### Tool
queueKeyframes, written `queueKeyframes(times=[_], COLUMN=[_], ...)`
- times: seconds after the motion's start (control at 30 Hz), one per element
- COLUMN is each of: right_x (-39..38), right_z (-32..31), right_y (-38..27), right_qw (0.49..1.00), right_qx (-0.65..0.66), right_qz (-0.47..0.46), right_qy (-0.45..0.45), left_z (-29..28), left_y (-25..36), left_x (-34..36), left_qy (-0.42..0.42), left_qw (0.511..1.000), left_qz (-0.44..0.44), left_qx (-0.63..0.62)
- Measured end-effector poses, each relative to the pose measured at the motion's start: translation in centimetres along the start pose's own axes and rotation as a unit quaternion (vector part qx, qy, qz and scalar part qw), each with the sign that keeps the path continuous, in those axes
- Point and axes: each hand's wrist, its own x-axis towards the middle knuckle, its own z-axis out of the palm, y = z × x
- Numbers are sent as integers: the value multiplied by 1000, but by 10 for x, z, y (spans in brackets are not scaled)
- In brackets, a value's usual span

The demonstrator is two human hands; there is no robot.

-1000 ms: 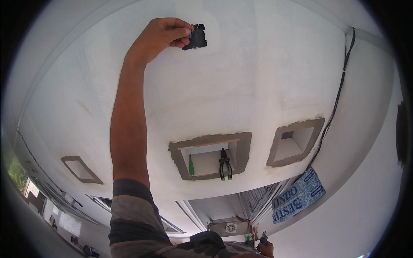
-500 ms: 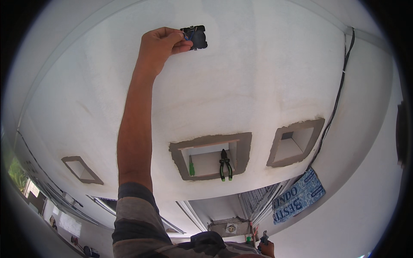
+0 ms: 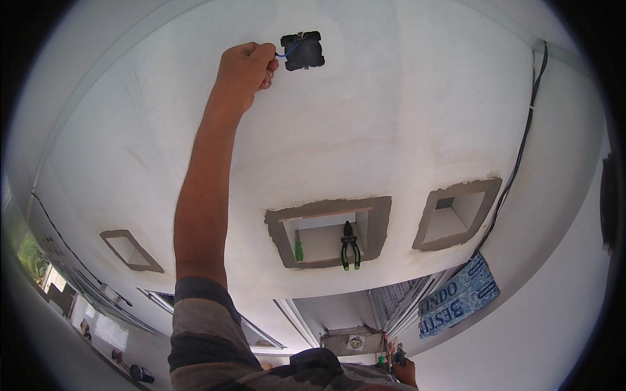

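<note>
My left hand [image 3: 246, 73] is raised high against the white wall, its fingers closed on the end of a blue wire [image 3: 282, 55]. The wire runs across to a square black wall box [image 3: 304, 52] just right of the fingertips. Low at the bottom edge, my right hand [image 3: 405, 373] is closed around a small dark tool [image 3: 399, 354]; its exact kind is too small to tell. Below the wall box, pliers with green-and-black handles [image 3: 350, 246] and a green-handled screwdriver [image 3: 298, 247] rest in a recessed niche [image 3: 277, 231] with a grey cement border.
Two smaller cement-edged openings flank the niche, one at right [image 3: 424, 228] and one at left [image 3: 130, 251]. A black cable [image 3: 523, 140] runs down the right wall corner. A blue printed sheet [image 3: 460, 296] lies lower right.
My left hand has drawn back from the wall box, so the blue wire shows between box and fingers. The view has shifted slightly. My right hand stays low, still closed around the tool.
</note>
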Motion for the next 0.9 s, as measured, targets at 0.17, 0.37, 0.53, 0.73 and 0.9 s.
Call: queueKeyframes(times=[0.17, 0.37, 0.53, 0.73, 0.9], right_x=[-1, -4, 8, 27, 34], right_z=[0, -8, 0, 7, 10], right_y=[-9, -31, -27, -33, -40], right_qw=[1000, 994, 995, 994, 993], right_qx=[1, -20, -16, -35, -48], right_qz=[17, 91, 88, 75, 58], right_qy=[3, -51, -51, -73, -94], left_z=[3, 2, 10, 5, 2], left_y=[8, 2, 10, -2, -5], left_x=[-2, 7, 0, -2, -10], left_qy=[-21, -41, -38, -58, 39], left_qw=[991, 964, 969, 970, 991], left_qz=[-47, -56, -8, 36, 129], left_qx=[-123, -255, -242, -233, 19])
